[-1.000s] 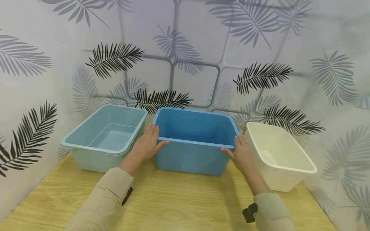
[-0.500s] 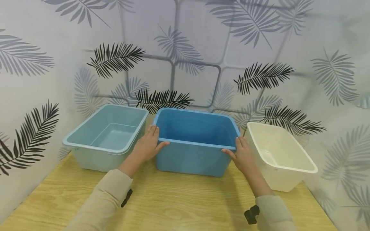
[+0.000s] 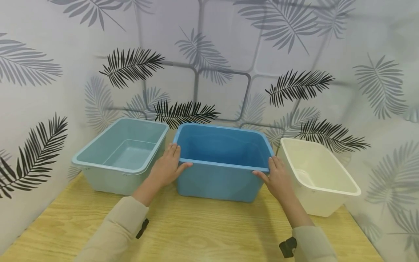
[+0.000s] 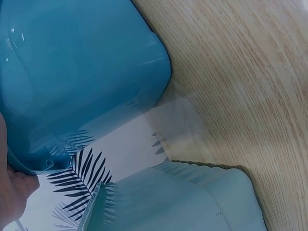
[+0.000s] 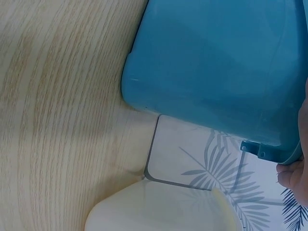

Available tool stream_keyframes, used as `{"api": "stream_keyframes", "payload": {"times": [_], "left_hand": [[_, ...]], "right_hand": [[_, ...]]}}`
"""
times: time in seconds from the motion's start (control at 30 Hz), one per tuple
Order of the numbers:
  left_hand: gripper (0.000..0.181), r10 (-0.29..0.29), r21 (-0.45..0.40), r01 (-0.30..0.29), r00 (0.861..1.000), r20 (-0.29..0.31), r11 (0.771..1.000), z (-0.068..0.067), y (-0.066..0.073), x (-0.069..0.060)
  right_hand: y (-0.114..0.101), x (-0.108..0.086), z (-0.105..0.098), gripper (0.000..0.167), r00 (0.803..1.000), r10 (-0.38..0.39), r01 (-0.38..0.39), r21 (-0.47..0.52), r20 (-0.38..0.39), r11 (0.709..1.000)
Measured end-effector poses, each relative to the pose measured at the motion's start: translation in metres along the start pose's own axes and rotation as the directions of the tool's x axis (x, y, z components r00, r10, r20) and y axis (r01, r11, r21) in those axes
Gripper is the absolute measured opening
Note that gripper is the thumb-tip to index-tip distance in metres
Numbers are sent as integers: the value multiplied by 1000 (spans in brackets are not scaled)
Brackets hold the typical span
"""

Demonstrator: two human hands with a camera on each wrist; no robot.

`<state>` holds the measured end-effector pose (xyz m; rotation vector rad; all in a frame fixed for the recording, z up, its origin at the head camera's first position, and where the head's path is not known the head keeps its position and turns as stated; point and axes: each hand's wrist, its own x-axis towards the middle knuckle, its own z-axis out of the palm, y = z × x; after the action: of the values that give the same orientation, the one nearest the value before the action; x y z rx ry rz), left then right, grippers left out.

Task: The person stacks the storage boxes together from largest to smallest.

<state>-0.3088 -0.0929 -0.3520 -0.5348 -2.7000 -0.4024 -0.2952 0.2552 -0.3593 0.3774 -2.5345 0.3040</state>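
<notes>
Sleeves (image 3: 114, 225) nearest the head camera, light beige, a black wrist unit (image 3: 288, 248) at the right cuff. Wood-grain bench (image 3: 199, 233) runs under it all.

Left hand (image 3: 165, 167): grip on the front left corner of the blue tub (image 3: 216, 183), thumb at the front rim, fingers round the side; left wrist view has fingertips curled under the lip. Right hand (image 3: 278, 178) mirrors that at the front right corner. Both grips nearly closed, just rim between thumb and fingers. Squeeze force: can't tell.

Blue tub is upright mid-bench, base looks down. Small lug (image 5: 255, 150) under its rim near the right grip.

Risks, my read: hold is near corners only, so a lift could let the far side droop and tip it away. Plastic looks slick; one weak thumb and that corner slips. Uneven pull would skew it.

Side room is thin. Pale green tub (image 3: 108, 182) sits left, cream tub (image 3: 324, 203) right, close to the right hand; can't tell if they touch. Sideways drift could knock either.

Farthest: leaf-print wall (image 3: 226, 47) behind. Shoving back could jam the far rim there.
</notes>
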Motion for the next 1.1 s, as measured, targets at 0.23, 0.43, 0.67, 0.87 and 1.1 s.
{"api": "stream_keyframes", "payload": {"times": [0.23, 0.43, 0.67, 0.87, 1.1], "left_hand": [[76, 12, 20, -12, 1000, -20, 1000, -2, 2, -6], [76, 13, 25, -13, 1000, -24, 1000, -1, 3, -8], [77, 9, 14, -8, 999, -31, 1000, -2, 4, -11], [76, -1, 0, 1, 1000, -28, 1000, -3, 5, -13], [76, 8, 12, -7, 999, -47, 1000, -3, 6, -17]], "right_hand": [[0, -4, 0, 89, 1000, 0, 0, 0, -12, 1000], [2, -7, 2, 92, 998, -24, 24, -3, -66, 1000], [2, -10, 2, 97, 992, -56, 54, -15, -109, 998], [1, -12, 2, 94, 991, -59, 57, -17, -119, 998], [0, -15, 1, 89, 987, -79, 77, -17, -143, 997]]}}
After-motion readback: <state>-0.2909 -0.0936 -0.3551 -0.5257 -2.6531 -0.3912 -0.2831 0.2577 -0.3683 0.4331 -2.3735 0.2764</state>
